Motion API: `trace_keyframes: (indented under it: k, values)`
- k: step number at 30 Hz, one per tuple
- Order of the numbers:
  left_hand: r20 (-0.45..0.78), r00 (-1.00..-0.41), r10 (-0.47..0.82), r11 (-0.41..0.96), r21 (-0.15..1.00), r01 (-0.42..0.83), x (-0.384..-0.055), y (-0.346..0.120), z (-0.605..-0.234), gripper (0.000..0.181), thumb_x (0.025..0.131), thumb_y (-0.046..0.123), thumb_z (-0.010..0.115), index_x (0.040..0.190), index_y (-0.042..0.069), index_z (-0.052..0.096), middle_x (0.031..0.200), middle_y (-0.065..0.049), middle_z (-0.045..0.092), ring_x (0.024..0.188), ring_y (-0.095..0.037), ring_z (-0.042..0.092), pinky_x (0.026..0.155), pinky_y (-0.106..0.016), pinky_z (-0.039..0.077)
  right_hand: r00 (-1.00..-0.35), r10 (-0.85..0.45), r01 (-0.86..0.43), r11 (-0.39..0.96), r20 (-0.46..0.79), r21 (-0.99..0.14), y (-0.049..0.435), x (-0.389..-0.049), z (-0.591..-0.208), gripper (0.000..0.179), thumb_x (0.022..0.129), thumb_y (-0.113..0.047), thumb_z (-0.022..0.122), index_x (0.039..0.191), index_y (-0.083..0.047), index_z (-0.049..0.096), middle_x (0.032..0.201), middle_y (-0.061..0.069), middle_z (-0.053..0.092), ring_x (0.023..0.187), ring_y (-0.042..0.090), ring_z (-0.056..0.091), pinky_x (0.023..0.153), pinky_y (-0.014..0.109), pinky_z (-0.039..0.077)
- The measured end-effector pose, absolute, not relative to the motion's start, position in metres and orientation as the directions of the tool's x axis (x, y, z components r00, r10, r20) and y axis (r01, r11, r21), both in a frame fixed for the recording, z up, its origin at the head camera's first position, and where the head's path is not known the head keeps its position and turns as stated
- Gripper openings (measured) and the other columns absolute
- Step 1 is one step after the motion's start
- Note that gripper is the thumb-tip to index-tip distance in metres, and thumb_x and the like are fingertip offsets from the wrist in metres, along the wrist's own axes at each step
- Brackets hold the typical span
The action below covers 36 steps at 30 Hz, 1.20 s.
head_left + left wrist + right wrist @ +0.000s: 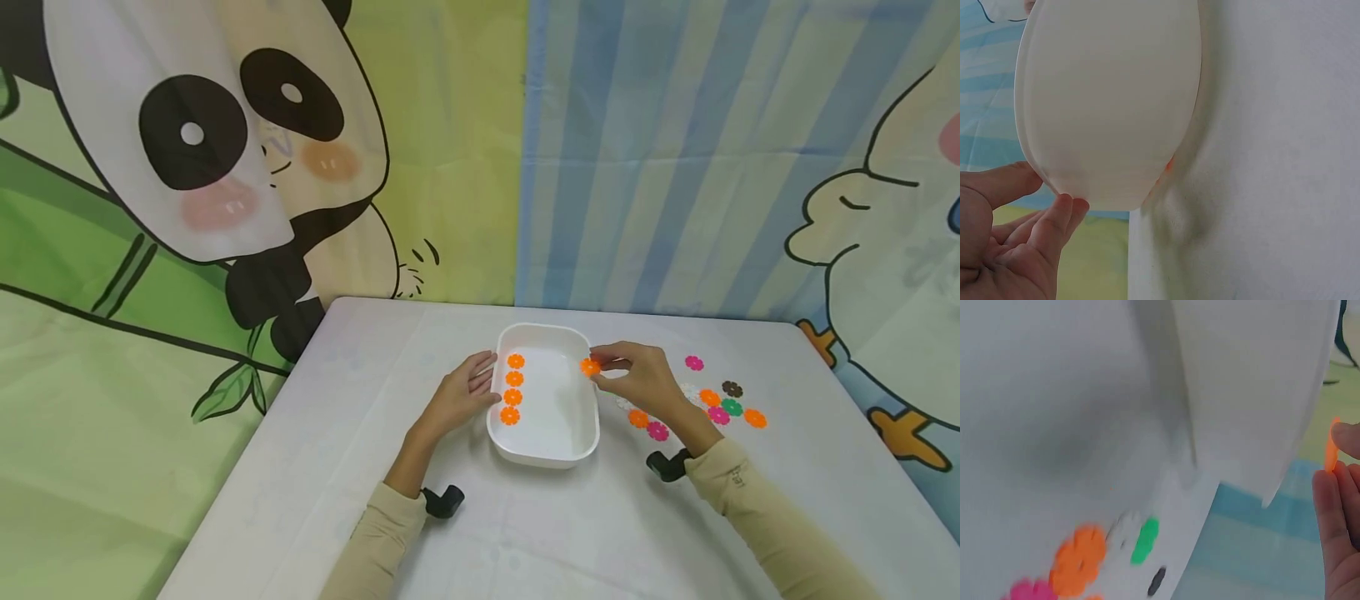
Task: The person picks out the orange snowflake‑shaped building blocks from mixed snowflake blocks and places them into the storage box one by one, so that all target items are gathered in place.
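A white rectangular plastic tray point(553, 408) stands on the table, with a column of several orange flower-shaped discs point(513, 397) along its left inner side. My left hand point(463, 393) grips the tray's left edge, thumb and fingertips meeting the rim in the left wrist view. Above the tray's right rim, my right hand point(641, 379) pinches another orange flower-shaped disc point(590, 367) between thumb and fingers. The right wrist view shows that disc point(1332, 447) edge-on, held apart from the tray wall.
Loose flower-shaped discs lie right of the tray, partly behind my right hand: pink point(694, 363), brown point(732, 389), green point(731, 407), orange point(755, 418) and white. The white table point(315, 500) ends at a cartoon-printed curtain point(450, 167). Black devices point(444, 502) sit at both wrists.
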<state>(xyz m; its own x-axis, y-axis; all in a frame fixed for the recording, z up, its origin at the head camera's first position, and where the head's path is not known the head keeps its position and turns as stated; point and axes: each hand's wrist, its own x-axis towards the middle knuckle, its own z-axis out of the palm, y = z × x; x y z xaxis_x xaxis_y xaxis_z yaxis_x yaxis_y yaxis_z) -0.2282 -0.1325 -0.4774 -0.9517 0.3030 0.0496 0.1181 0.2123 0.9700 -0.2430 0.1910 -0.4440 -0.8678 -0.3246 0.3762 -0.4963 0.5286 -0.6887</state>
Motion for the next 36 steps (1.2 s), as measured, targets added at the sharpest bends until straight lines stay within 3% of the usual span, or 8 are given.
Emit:
trace_keyframes:
  k: [3,11,16,24,36]
  values:
    - [0.044,-0.952,0.302,0.220,0.969,0.114,-0.228,-0.132,-0.477,0.073,0.085,-0.003,0.072,0.149,0.005,0.036,0.151,-0.006,0.042,0.132,-0.021,0.047,0.101,-0.027,0.046,-0.858,-0.346,-0.508,0.467,0.380,-0.723,0.169,-0.228,-0.434,0.038,0.076,0.000,0.081,0.113,0.004,0.069,0.105,0.016,0.070,0.089,0.030,0.070,0.080,0.040,0.059]
    - [0.065,-0.949,0.309,0.208,0.969,0.135,-0.231,-0.131,-0.479,0.073,0.085,-0.003,0.072,0.148,0.005,0.037,0.150,-0.007,0.042,0.132,-0.022,0.047,0.101,-0.026,0.046,-0.864,-0.392,-0.477,0.434,0.317,-0.764,0.133,-0.222,-0.453,0.038,0.074,-0.002,0.084,0.110,-0.003,0.072,0.103,0.006,0.072,0.087,0.020,0.070,0.080,0.049,0.058]
    - [0.068,-0.948,0.312,0.220,0.965,0.142,-0.231,-0.129,-0.478,0.074,0.085,-0.003,0.072,0.149,0.006,0.036,0.150,-0.008,0.042,0.132,-0.022,0.047,0.101,-0.026,0.046,-0.854,-0.442,-0.474,0.450,0.272,-0.757,0.116,-0.213,-0.462,0.037,0.075,-0.005,0.084,0.110,-0.003,0.072,0.101,0.004,0.072,0.088,0.019,0.070,0.080,0.042,0.059]
    - [0.077,-0.939,0.336,0.186,0.972,0.146,-0.229,-0.131,-0.478,0.073,0.085,-0.005,0.071,0.148,0.003,0.036,0.151,-0.010,0.041,0.133,-0.024,0.046,0.102,-0.028,0.045,-0.783,-0.556,-0.545,0.401,0.277,-0.736,0.093,-0.208,-0.475,0.033,0.076,-0.001,0.080,0.107,0.002,0.072,0.099,0.008,0.072,0.086,0.020,0.070,0.078,0.034,0.060]
    - [0.103,-0.934,0.342,0.185,0.967,0.174,-0.229,-0.136,-0.477,0.072,0.085,-0.004,0.071,0.148,0.003,0.036,0.150,-0.011,0.042,0.132,-0.026,0.046,0.103,-0.030,0.045,-0.739,-0.650,-0.566,0.456,0.177,-0.687,0.070,-0.214,-0.485,0.033,0.074,-0.001,0.083,0.105,0.000,0.073,0.095,0.008,0.073,0.084,0.020,0.069,0.078,0.031,0.060]
